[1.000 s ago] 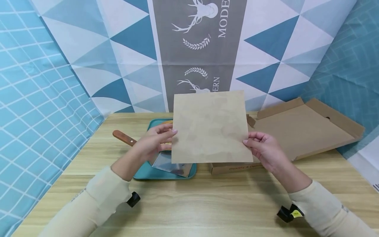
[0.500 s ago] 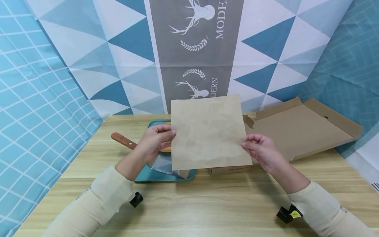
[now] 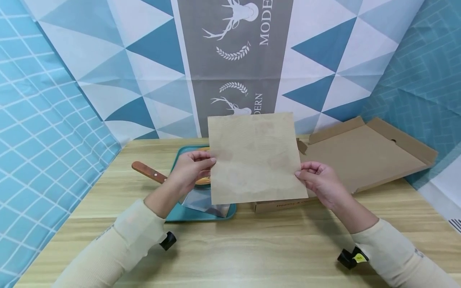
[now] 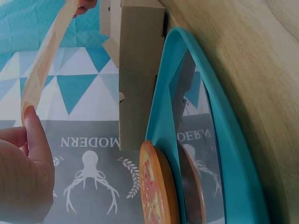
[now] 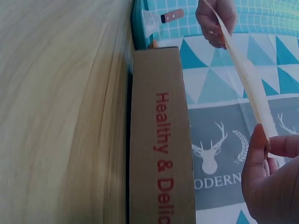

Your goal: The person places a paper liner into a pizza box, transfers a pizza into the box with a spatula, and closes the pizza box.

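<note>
A square sheet of brown paper (image 3: 255, 160) is held up above the table, its face toward the head camera. My left hand (image 3: 191, 170) pinches its left edge between thumb and fingers. On the opposite edge, the right hand (image 3: 322, 182) pinches the paper near its lower corner. Behind the left hand lies a teal tray (image 3: 196, 216) with a pizza (image 4: 159, 186), mostly hidden in the head view. A shiny flat metal piece (image 3: 201, 199) also lies in the tray. A wooden handle (image 3: 148, 171) sticks out past the tray's left side; its other end is hidden.
Right of the tray, an open cardboard pizza box (image 3: 284, 205) sits partly behind the paper. Its lid (image 3: 360, 156) leans back to the right. Red lettering marks the box's front. Patterned cloth (image 3: 237, 64) hangs behind the wooden table (image 3: 252, 252).
The paper dipped slightly, then rose a little, and its tilt changed slightly. Both hands keep their pinch on its edges. The head view has shifted slightly.
</note>
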The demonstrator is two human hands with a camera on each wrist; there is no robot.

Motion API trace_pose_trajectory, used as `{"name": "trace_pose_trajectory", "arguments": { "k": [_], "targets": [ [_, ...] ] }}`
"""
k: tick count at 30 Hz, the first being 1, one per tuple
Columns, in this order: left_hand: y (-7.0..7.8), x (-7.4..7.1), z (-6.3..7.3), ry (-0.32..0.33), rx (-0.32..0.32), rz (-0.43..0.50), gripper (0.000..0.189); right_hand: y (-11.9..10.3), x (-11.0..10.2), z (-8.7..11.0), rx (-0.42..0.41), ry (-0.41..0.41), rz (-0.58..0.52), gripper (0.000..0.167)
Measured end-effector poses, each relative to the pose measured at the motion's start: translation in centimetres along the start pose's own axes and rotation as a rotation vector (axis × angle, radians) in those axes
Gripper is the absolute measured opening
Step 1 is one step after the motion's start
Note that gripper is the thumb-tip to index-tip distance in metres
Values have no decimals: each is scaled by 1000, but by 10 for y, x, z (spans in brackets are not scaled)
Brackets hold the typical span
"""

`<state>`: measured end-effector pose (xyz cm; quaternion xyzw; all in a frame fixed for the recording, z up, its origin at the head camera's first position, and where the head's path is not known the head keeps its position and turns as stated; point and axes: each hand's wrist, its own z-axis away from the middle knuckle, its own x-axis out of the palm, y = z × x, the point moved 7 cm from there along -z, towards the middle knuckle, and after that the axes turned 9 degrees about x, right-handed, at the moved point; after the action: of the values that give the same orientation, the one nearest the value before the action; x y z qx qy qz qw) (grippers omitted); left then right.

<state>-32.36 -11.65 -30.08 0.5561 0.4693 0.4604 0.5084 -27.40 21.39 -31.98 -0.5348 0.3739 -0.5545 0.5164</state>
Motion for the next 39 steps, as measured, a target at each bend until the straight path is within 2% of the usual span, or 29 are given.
{"name": "trace_pose_trajectory", "arguments": {
  "k": [4,10,14,17,21,26,31,39],
  "targets": [
    [2,3,-2,22,-11,-9,24,-4,-10,2,-55,45,155,9],
    [6,6,-4,45,-11,-30,25,-12,-19,5,-149,140,514,33],
    [4,6,-8,54,-28,-25,23,-19,-22,10,-238,212,751,30],
    [1,7,-11,56,-34,-12,24,-23,-23,14,-299,242,875,28],
    [-1,9,-15,53,-37,16,26,-25,-24,16,-348,238,974,29],
    [-3,12,-19,37,-43,24,26,-26,-29,18,-363,218,1068,37],
    [-6,16,-22,38,-56,-14,26,-26,-36,22,-338,221,1104,44],
    [-11,29,-29,51,-47,-11,24,-28,-47,29,-343,254,1122,41]
  ]
}}
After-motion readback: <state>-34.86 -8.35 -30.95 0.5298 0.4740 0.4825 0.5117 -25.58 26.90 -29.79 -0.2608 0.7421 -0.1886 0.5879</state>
